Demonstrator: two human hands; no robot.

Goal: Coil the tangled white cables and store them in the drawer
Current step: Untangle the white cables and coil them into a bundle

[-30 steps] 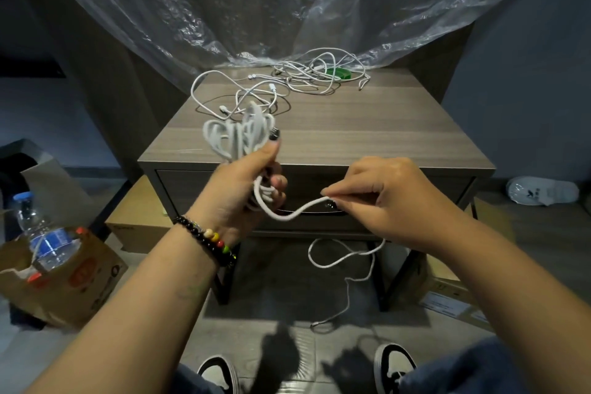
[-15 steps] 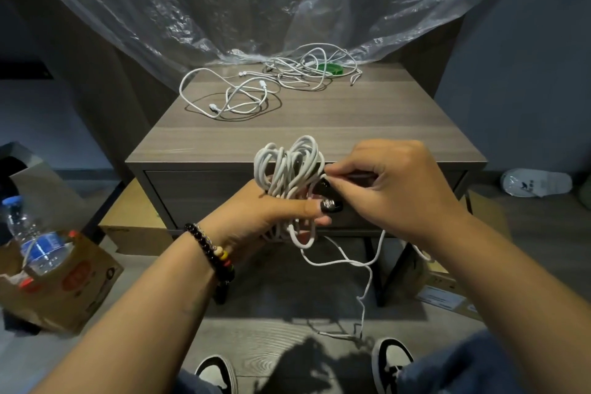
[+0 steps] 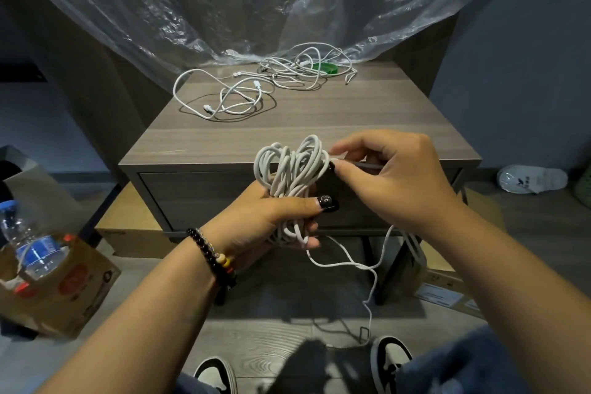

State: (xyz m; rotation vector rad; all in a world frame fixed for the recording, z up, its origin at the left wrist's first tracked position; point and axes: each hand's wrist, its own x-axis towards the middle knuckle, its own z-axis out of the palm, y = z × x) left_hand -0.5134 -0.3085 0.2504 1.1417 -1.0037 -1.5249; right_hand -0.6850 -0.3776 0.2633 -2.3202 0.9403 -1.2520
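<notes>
While the left hand grips a bundle of white cable loops, the thumb lies across the front and the fingers curl round the back. The coil sits in front of the table's near edge, just above the closed drawer. The right hand pinches one strand at the right side of the coil with thumb and fingertip. A loose tail of the same cable hangs below both hands and drops to the floor near the right shoe.

More white cables lie tangled on the table, far from the hands. One bunch is at the far left and another at the far right, over a green thing. Clear plastic sheet hangs behind the table. A water bottle stands in a cardboard box on the floor at the left. A white slipper lies on the floor at the right.
</notes>
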